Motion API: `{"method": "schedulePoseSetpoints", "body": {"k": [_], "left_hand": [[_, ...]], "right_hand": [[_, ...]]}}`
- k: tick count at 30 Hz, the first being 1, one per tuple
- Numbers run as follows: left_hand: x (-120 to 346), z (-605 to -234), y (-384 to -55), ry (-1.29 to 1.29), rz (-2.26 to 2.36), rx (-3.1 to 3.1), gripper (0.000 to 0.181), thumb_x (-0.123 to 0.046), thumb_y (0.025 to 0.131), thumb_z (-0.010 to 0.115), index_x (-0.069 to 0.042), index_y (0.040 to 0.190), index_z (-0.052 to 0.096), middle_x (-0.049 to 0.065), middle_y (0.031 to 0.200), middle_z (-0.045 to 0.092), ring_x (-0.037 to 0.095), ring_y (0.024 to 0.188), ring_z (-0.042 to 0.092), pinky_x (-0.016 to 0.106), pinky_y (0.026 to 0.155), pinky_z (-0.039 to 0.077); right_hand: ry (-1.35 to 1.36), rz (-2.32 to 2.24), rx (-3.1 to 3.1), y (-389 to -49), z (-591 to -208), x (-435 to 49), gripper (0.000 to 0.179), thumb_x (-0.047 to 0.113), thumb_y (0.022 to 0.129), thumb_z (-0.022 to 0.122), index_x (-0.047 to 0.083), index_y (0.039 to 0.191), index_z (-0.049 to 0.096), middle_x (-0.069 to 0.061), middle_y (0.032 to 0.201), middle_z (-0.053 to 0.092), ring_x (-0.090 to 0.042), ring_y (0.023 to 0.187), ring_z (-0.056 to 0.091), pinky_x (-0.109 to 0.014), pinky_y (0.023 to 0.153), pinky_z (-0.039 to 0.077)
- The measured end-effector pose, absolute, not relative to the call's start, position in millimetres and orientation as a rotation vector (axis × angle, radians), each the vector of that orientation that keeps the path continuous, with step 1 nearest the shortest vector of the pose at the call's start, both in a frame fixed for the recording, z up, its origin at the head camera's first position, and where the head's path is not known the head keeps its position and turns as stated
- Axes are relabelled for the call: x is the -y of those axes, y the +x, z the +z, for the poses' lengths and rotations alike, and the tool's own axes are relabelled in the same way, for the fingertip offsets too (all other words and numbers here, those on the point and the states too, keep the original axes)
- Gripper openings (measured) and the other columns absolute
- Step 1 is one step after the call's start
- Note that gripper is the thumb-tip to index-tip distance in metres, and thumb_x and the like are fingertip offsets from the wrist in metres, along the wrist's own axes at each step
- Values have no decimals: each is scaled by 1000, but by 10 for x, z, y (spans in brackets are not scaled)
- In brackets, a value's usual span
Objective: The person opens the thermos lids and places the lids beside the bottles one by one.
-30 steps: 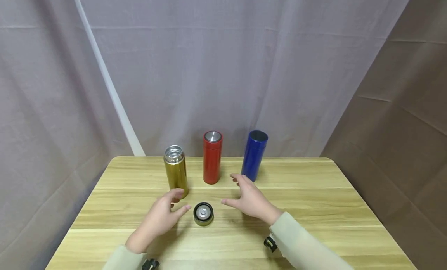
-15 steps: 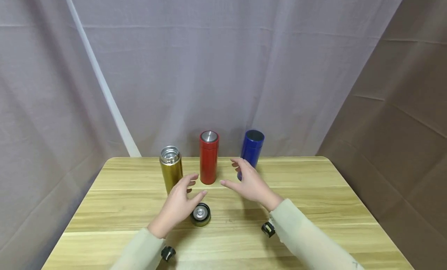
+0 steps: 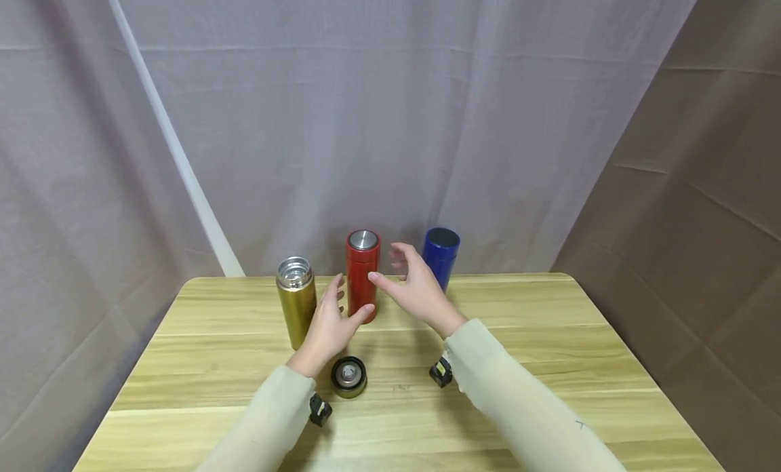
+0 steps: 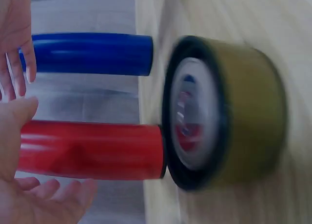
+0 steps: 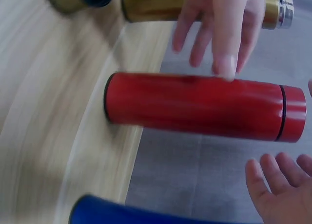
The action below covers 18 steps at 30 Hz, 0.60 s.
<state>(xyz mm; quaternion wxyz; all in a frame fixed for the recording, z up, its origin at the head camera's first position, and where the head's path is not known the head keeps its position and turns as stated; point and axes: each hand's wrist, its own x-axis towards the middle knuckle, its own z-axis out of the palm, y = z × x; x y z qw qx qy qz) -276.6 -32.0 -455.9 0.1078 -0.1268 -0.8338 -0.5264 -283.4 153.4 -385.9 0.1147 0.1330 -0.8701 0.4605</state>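
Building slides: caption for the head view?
Left hand and right hand flank a capped red bottle between a gold bottle and a blue bottle.

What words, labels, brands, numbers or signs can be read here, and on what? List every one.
No readable text anywhere.
Right sleeve: a dark mark, too small to read.
Table: faint marks, too faint to read.
Red bottle, blue bottle, gold bottle, gold lid: no lettering visible.

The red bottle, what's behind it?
Behind the red bottle you can see the greyish curtain, past the back edge of the wooden table. In the head view, the bottle covers the patch of tabletop right behind it.
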Motion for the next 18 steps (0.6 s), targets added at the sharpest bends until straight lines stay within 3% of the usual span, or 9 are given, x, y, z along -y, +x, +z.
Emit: {"method": "schedulePoseSetpoints", "body": {"k": [3, 7, 18], "left_hand": [[302, -4539, -2841, -335, -1554, 2519, 93, -37, 84, 75, -3, 152, 21, 19, 148, 36, 36, 130, 43, 50, 100, 43], [286, -4535, -2918, -338, -1590, 2522, 91, -37, 85, 74, -5, 152, 22, 18, 147, 38, 34, 131, 41, 49, 104, 38], [327, -4579, -2946, -393, -1612, 2463, 73, -27, 86, 74, -9, 144, 35, 12, 140, 46, 35, 125, 47, 49, 102, 41]], "right_hand": [[361, 1406, 2506, -2912, -3862, -1434, 82, 49, 83, 72, 10, 145, 34, -7, 138, 49, -24, 124, 49, -41, 98, 46], [362, 1455, 2474, -2974, -3868, -1331, 86, 47, 84, 72, 11, 148, 29, -8, 146, 42, -23, 130, 44, -43, 102, 42], [377, 1500, 2468, -2970, -3896, -1237, 87, 40, 82, 76, 13, 149, 28, -11, 136, 49, -25, 120, 53, -42, 98, 46]]}}
